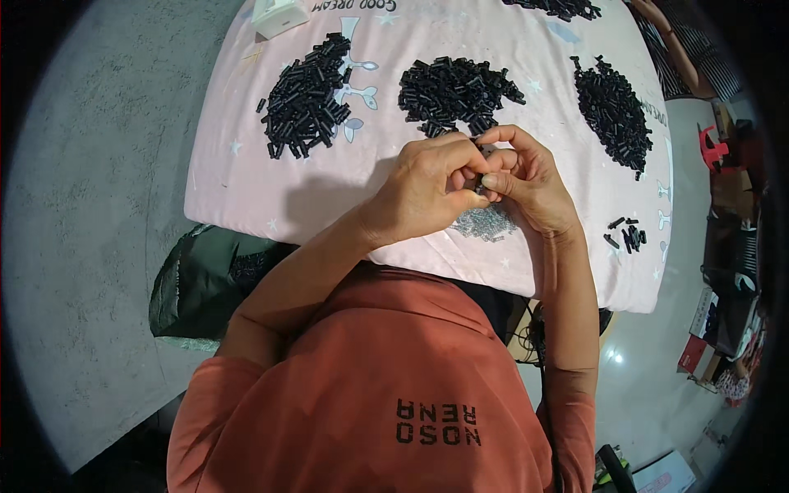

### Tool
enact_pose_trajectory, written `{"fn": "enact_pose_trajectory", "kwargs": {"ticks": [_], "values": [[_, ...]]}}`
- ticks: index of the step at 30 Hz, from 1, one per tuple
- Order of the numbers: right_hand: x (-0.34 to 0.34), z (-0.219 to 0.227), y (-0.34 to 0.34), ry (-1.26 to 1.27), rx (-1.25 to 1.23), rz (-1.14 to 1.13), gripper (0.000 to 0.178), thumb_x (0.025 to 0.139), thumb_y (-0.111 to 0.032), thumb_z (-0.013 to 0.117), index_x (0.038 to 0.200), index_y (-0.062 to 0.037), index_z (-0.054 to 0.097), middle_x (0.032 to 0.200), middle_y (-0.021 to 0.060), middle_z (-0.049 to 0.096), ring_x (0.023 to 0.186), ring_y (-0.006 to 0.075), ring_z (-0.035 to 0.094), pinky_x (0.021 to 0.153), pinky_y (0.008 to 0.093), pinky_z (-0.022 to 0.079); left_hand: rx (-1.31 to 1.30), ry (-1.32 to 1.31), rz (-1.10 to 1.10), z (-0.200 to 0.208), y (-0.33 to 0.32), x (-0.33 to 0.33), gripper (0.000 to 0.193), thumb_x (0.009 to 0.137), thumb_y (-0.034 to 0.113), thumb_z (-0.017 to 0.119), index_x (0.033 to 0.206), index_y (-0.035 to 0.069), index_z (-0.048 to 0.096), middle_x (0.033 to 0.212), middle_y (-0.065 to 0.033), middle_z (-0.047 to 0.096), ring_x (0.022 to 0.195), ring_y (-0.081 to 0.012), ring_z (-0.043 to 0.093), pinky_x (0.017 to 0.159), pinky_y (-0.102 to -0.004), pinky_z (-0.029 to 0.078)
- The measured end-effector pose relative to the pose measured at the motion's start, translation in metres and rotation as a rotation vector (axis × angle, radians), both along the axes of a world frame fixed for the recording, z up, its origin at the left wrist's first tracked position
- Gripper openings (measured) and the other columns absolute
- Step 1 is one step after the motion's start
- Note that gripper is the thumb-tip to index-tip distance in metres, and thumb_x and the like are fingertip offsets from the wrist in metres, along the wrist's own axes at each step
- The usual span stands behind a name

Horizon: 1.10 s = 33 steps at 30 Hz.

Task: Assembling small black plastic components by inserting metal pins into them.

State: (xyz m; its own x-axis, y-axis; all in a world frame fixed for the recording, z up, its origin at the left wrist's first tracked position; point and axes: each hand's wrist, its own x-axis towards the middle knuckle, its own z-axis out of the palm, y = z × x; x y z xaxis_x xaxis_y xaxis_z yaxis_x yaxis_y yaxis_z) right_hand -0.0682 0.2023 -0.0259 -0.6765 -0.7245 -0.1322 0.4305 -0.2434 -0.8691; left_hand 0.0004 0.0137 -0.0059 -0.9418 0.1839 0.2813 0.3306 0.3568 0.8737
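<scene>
My left hand (431,181) and my right hand (530,182) meet above the near middle of the table, fingers bent and tips pinched together. Between them they grip a small dark piece (479,186), mostly hidden by the fingers. Just below the hands lies a heap of tiny silvery or clear parts (488,223), too small to name. Beyond my fingers is a large pile of short black tube-like pieces (456,90). A smaller group of the same black pieces (631,237) lies to the right of my right forearm.
More black piles lie at the left (306,99), at the right (612,113) and at the far edge (563,6) of the pink cloth-covered table (386,41). A white box (279,15) stands far left. Another person's arm (678,49) shows far right. A dark green bag (209,279) sits below the table's left edge.
</scene>
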Motion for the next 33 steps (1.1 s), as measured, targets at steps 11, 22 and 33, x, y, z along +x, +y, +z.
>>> {"fn": "enact_pose_trajectory", "kwargs": {"ticks": [11, 22, 33], "values": [[0.000, -0.001, 0.001, 0.010, -0.002, 0.004, 0.045, 0.086, 0.004, 0.073, 0.126, -0.0013, 0.054, 0.078, 0.0022, 0.066, 0.067, 0.0072, 0.060, 0.063, 0.0204, 0.049, 0.038, 0.056, 0.096, -0.005, 0.010, 0.005, 0.023, 0.075, 0.002, 0.081, 0.085, 0.002, 0.060, 0.076, -0.0048, 0.058, 0.063, -0.0130, 0.057, 0.057, -0.0275, 0.050], [0.000, 0.001, 0.000, -0.010, -0.013, -0.008, 0.044, 0.085, 0.004, 0.073, 0.126, 0.0009, 0.055, 0.080, 0.0033, 0.068, 0.069, 0.0084, 0.062, 0.064, 0.0204, 0.050, 0.016, 0.094, 0.089, -0.001, 0.005, 0.003, 0.024, 0.072, -0.003, 0.082, 0.088, 0.001, 0.065, 0.079, -0.0037, 0.061, 0.068, -0.0099, 0.058, 0.058, -0.0241, 0.049], [0.000, -0.001, -0.001, -0.028, 0.016, -0.040, 0.034, 0.090, 0.004, 0.066, 0.123, 0.0011, 0.058, 0.086, 0.0084, 0.072, 0.071, 0.0098, 0.064, 0.064, 0.0207, 0.050, -0.090, 0.194, 0.136, -0.009, -0.006, 0.005, 0.028, 0.071, -0.004, 0.082, 0.092, -0.001, 0.063, 0.085, -0.0068, 0.061, 0.068, -0.0134, 0.059, 0.060, -0.0253, 0.050]]}}
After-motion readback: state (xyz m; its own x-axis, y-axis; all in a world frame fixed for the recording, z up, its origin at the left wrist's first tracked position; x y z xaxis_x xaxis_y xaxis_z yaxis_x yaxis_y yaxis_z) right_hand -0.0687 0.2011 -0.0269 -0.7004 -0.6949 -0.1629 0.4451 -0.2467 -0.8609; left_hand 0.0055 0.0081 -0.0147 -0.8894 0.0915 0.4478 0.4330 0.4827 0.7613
